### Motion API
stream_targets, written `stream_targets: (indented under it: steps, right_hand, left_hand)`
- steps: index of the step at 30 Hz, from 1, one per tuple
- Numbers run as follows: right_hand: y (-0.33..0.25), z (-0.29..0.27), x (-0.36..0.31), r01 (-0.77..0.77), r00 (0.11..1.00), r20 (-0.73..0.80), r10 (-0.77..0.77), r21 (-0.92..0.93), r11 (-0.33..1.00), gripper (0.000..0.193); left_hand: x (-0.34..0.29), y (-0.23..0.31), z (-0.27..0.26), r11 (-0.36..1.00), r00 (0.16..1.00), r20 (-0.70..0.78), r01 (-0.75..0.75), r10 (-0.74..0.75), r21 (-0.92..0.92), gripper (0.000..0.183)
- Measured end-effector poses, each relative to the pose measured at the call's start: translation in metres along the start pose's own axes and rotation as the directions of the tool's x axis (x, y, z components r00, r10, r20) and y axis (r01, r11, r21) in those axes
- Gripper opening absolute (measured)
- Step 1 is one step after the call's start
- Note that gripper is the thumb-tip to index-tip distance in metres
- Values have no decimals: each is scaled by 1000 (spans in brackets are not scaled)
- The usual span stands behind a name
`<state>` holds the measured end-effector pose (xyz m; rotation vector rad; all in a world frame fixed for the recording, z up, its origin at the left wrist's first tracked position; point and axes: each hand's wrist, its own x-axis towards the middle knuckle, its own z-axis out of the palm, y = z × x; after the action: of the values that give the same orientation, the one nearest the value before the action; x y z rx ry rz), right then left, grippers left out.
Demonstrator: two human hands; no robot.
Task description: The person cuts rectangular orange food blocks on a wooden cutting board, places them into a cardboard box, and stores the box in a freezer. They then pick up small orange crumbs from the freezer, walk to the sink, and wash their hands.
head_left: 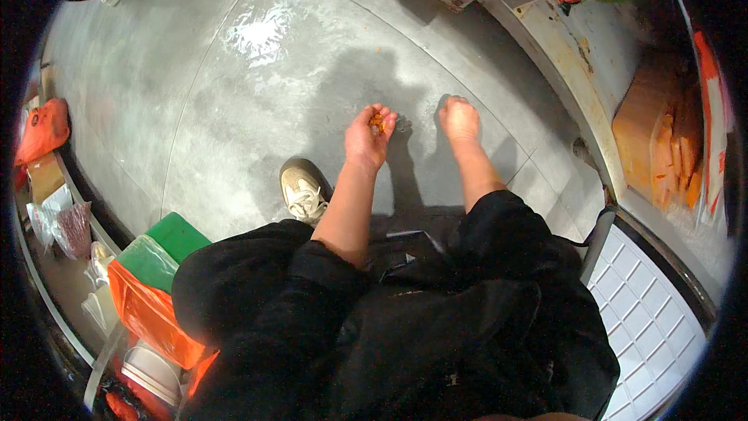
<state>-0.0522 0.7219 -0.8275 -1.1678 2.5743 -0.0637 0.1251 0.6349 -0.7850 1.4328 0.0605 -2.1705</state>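
Orange scraps (377, 123) are lying cupped in the left hand (368, 139), whose fingers are curling loosely around them over the wet grey floor (234, 93). Right hand (459, 119) is hanging just beside it, turned down — whether it is grasping anything I cannot tell. Judging by the orange pieces (672, 157) sitting on the board (639, 136) at the right, the gathering is only partly done — nothing is being dropped yet.
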Motion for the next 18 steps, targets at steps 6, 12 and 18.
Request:
stream_targets:
  steps: [6,12,18]
  right_hand:
    - [-34,4,10,184,983,-61,-175,258,948,10]
    - [-58,15,16,233,971,45,-234,30,972,8]
    - [-102,-18,20,-116,801,427,-420,798,591,14]
  left_hand:
    - [9,-3,-7,1000,999,33,9,-9,5,18]
    - [13,5,-11,1000,997,75,21,-20,-8,21]
    - [19,17,-10,997,993,117,-14,23,-76,23]
